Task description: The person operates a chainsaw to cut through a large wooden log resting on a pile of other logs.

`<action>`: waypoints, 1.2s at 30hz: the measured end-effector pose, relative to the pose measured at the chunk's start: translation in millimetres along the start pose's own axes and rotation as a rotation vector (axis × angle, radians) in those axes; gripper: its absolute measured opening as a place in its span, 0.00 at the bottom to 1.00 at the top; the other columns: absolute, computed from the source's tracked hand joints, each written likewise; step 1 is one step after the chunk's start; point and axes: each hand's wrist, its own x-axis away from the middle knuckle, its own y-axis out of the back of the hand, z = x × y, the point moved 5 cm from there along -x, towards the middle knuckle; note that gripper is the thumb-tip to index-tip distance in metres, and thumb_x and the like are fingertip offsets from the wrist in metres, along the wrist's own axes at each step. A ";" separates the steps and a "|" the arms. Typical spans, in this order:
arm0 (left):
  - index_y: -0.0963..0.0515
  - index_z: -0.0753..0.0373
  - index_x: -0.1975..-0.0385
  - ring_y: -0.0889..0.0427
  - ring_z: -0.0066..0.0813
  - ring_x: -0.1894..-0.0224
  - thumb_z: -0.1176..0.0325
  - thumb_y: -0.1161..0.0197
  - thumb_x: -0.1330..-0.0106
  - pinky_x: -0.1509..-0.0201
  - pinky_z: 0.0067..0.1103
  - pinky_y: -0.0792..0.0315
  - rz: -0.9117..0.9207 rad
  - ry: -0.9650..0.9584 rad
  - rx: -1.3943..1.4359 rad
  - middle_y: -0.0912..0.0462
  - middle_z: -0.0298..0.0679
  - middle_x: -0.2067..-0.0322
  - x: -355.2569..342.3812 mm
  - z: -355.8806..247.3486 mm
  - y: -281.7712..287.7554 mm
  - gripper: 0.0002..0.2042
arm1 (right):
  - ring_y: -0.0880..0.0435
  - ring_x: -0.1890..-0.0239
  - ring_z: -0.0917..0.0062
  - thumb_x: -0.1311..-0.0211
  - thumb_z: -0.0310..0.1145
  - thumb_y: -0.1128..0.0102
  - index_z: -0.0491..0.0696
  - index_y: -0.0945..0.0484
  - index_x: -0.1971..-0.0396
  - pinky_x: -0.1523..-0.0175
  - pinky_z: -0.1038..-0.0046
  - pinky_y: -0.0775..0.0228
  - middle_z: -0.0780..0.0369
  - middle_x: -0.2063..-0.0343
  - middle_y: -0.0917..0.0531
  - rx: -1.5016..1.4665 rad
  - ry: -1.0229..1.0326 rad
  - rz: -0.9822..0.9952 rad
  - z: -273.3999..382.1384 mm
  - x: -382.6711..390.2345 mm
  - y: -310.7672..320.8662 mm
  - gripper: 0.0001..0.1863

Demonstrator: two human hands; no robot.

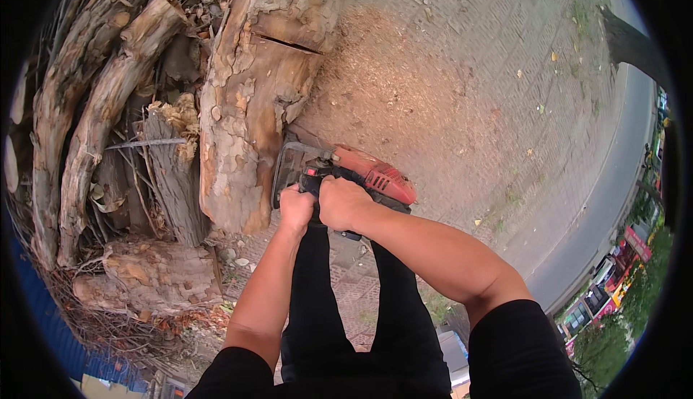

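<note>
A red and black chainsaw [375, 175] is held low in front of my legs. My left hand [296, 208] is closed on its black handle part. Beside it, my right hand [342, 201] is wrapped round the black grip under the red housing. A curved bar frame stands out on the saw's left side. Little of the blade shows; its forward part lies near the side of a thick log [242, 110], and I cannot tell whether it touches. Across the log's far part runs a dark, narrow cut.
Several branches [108, 110] and a shorter log [162, 273] are piled on the left. Sawdust [390, 74] covers the brick paving right of the thick log. A grey road [599, 204] and a tree trunk [635, 45] lie farther right.
</note>
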 end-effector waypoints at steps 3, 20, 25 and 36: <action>0.17 0.65 0.77 0.25 0.18 0.76 0.81 0.37 0.48 0.72 0.23 0.33 0.005 0.020 -0.014 0.20 0.29 0.77 -9.2 7.4 2.2 0.04 | 0.13 0.46 0.52 0.38 0.27 0.41 0.33 0.24 0.48 0.41 0.58 0.20 0.41 0.50 0.14 0.009 -0.026 -0.019 1.0 -8.2 -6.4 0.20; 0.17 0.66 0.74 0.23 0.21 0.74 0.79 0.35 0.47 0.69 0.26 0.30 0.035 0.084 -0.059 0.18 0.33 0.76 -15.8 8.5 -0.6 0.03 | 0.13 0.47 0.50 0.38 0.26 0.43 0.32 0.25 0.47 0.42 0.57 0.20 0.38 0.52 0.15 0.006 -0.050 0.012 -9.7 -16.1 -10.5 0.21; 0.17 0.66 0.75 0.24 0.19 0.74 0.82 0.38 0.46 0.69 0.24 0.31 -0.011 -0.002 -0.148 0.18 0.30 0.75 -1.1 4.1 -11.7 0.04 | 0.13 0.46 0.50 0.37 0.26 0.43 0.33 0.25 0.45 0.41 0.57 0.20 0.41 0.51 0.14 0.033 -0.048 -0.013 -22.3 -9.0 -16.1 0.21; 0.17 0.66 0.77 0.22 0.21 0.75 0.78 0.34 0.47 0.71 0.25 0.29 0.016 0.053 -0.113 0.17 0.32 0.77 -16.0 9.4 -5.5 0.01 | 0.13 0.45 0.51 0.36 0.27 0.44 0.34 0.26 0.44 0.41 0.56 0.20 0.40 0.50 0.15 0.025 -0.061 -0.001 -19.8 -26.2 -19.9 0.21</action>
